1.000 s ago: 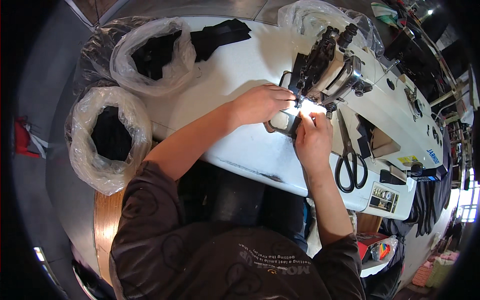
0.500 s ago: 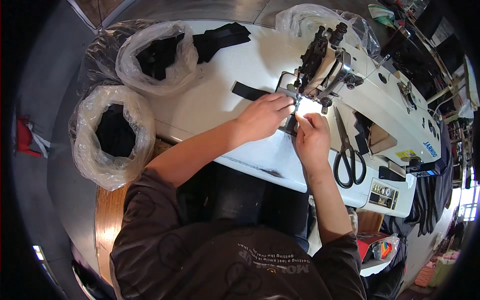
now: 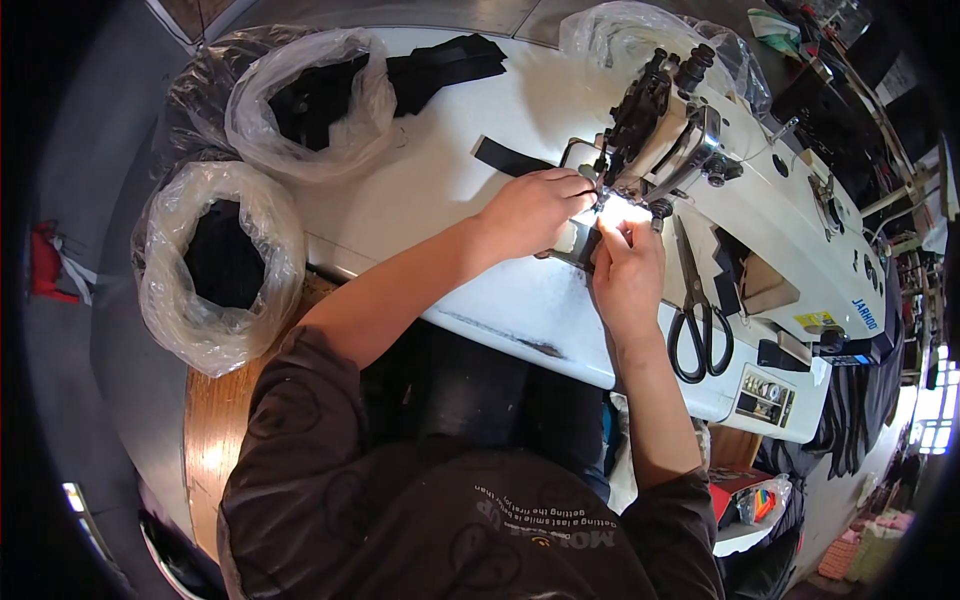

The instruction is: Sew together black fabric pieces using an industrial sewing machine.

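Observation:
A black fabric strip point(image 3: 512, 158) lies on the white sewing table, and its inner end runs under my left hand point(image 3: 535, 212). The fingers of that hand are bent together on the strip, right beside the needle area of the sewing machine point(image 3: 740, 170). Close on its right, my right hand point(image 3: 630, 275) has thumb and forefinger pinched together at the brightly lit needle. What lies between those fingertips is hidden by the hand and glare. Black-handled scissors point(image 3: 697, 320) rest on the table to the right of my right hand, blades pointing away.
Two clear plastic bags with black fabric, one nearer point(image 3: 165, 300) and one farther point(image 3: 375, 110), stand at the left. Black pieces point(image 3: 450, 68) spread from the farther bag. Another clear bag point(image 3: 625, 30) sits behind the machine. A red box point(image 3: 735, 490) is below the table's right end.
The view has shifted slightly. Both hands stay at the needle, and the black strip's free end sits a little closer to the machine. The right fingers have drawn slightly nearer the needle.

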A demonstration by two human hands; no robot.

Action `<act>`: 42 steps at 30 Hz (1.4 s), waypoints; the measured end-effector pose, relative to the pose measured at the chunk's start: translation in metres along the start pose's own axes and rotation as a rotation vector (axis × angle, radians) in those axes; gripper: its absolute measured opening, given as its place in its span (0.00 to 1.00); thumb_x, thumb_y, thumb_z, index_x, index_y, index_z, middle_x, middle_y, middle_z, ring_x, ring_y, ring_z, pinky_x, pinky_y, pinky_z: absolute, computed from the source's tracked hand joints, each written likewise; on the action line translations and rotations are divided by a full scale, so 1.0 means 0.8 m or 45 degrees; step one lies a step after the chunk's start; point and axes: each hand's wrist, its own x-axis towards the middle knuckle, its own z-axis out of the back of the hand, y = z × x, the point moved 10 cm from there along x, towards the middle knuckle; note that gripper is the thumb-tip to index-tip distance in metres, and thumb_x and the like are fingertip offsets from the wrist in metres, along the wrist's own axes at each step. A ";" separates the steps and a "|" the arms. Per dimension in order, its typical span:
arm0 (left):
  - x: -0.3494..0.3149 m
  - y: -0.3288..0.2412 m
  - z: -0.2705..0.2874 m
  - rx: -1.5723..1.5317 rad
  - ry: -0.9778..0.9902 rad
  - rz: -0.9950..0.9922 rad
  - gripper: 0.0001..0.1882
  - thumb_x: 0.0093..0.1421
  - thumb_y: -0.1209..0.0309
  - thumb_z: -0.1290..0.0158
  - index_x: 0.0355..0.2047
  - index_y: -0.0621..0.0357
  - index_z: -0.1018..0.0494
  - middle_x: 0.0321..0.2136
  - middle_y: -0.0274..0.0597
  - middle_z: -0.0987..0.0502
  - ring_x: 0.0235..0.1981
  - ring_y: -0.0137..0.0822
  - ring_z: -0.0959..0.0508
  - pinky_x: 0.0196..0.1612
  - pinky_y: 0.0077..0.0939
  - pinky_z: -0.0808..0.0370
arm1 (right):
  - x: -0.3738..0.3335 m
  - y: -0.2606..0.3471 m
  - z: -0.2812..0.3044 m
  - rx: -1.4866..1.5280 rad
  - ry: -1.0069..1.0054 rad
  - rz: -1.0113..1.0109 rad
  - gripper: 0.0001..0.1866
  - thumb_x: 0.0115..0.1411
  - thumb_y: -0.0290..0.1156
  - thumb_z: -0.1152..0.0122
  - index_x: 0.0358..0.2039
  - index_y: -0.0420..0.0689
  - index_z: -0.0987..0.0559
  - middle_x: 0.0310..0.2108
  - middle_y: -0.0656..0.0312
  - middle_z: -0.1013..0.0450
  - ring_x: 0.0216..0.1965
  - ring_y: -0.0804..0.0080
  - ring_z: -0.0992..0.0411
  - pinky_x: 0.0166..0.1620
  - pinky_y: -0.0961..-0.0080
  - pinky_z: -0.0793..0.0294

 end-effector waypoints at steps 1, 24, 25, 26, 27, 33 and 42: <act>0.001 -0.001 0.001 -0.004 -0.016 -0.014 0.24 0.55 0.78 0.41 0.54 0.62 0.18 0.56 0.41 0.17 0.62 0.42 0.21 0.65 0.34 0.23 | -0.001 -0.002 0.000 -0.002 -0.009 -0.003 0.15 0.60 0.19 0.35 0.47 0.43 0.11 0.41 0.54 0.24 0.42 0.51 0.24 0.47 0.57 0.23; -0.024 -0.041 0.002 0.303 0.319 0.068 0.11 0.61 0.71 0.42 0.43 0.56 0.17 0.42 0.36 0.18 0.49 0.40 0.19 0.50 0.36 0.18 | -0.001 0.002 0.011 0.217 0.001 -0.007 0.14 0.61 0.22 0.31 0.48 0.42 0.12 0.42 0.54 0.23 0.44 0.53 0.24 0.49 0.58 0.23; -0.026 -0.050 0.006 0.260 0.244 -0.007 0.09 0.60 0.71 0.41 0.40 0.56 0.18 0.38 0.35 0.20 0.45 0.40 0.20 0.46 0.36 0.17 | 0.000 0.003 0.007 0.195 0.042 -0.017 0.14 0.61 0.24 0.29 0.49 0.42 0.12 0.43 0.55 0.23 0.44 0.54 0.24 0.49 0.59 0.23; -0.022 -0.043 0.009 0.217 0.287 -0.029 0.12 0.63 0.66 0.39 0.44 0.57 0.18 0.44 0.38 0.17 0.51 0.42 0.19 0.51 0.37 0.18 | 0.000 0.002 0.005 0.215 0.060 -0.021 0.15 0.61 0.26 0.27 0.49 0.41 0.12 0.44 0.55 0.23 0.43 0.54 0.24 0.50 0.60 0.23; -0.024 -0.041 0.010 0.220 0.286 -0.027 0.12 0.63 0.66 0.39 0.44 0.57 0.18 0.44 0.38 0.17 0.51 0.42 0.19 0.51 0.37 0.18 | -0.002 0.002 0.007 0.217 0.059 -0.019 0.15 0.61 0.26 0.27 0.49 0.41 0.12 0.44 0.55 0.23 0.43 0.54 0.24 0.50 0.60 0.23; -0.039 -0.012 0.022 -0.104 0.137 0.047 0.29 0.64 0.48 0.35 0.58 0.53 0.20 0.65 0.38 0.21 0.72 0.45 0.29 0.76 0.52 0.38 | -0.012 -0.011 0.011 0.434 0.052 -0.077 0.17 0.59 0.29 0.24 0.49 0.40 0.12 0.46 0.53 0.24 0.47 0.54 0.26 0.50 0.61 0.23; -0.043 0.008 0.016 0.014 0.026 0.031 0.26 0.69 0.45 0.41 0.55 0.49 0.17 0.67 0.31 0.22 0.75 0.40 0.33 0.78 0.59 0.45 | -0.007 0.008 0.004 0.195 0.117 0.015 0.20 0.62 0.33 0.24 0.52 0.38 0.13 0.45 0.52 0.28 0.47 0.53 0.28 0.51 0.61 0.25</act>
